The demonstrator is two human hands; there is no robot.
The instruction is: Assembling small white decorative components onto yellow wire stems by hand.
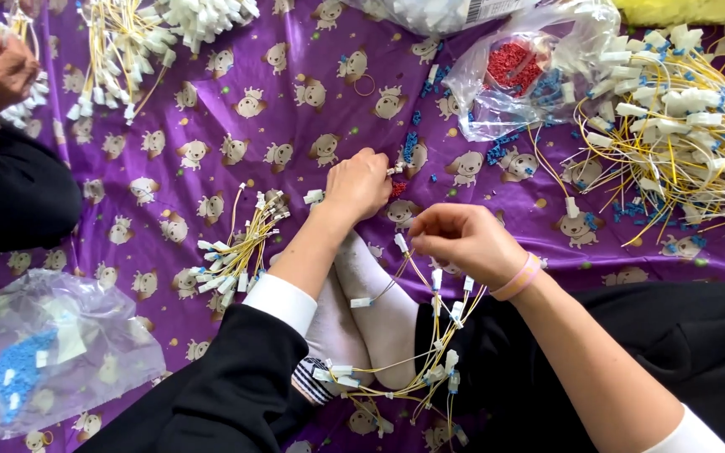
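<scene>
Seen from my head, my left hand (361, 183) was curled nearly closed, fingertips down among small blue beads (410, 146) on the purple cloth (211, 109). My right hand (461, 239) pinched a white-tipped yellow wire (402, 245), the rest of the bundle (430, 352) draped below it across my socks (371, 310).

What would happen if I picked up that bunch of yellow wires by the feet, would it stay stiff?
Probably floppy: the yellow wires already droop and curl from the right hand. Likely light, since the strands look thin with small white plugs. They'd probably tangle, since they cross over each other.
</scene>
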